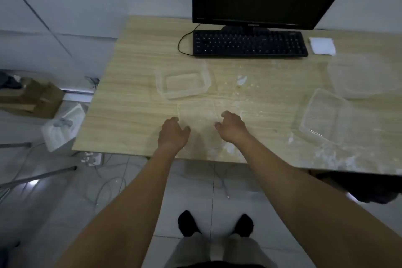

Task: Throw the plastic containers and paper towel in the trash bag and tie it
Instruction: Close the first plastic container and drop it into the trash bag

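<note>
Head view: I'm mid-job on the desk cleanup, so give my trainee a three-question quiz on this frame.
1. True or false: the paper towel lies left of the keyboard.
2. The clear container nearest the keyboard sits where, relative to the left hand?
A. Beyond it, farther from the person
B. Under it
C. On the floor
3. Fill in: the left hand and right hand are both lowered over a flat, transparent ____ at the near edge of the desk.

Key:
1. False; it lies right of the keyboard.
2. A.
3. Lid, as far as the blur allows; whether the fingers touch it is unclear.
</note>
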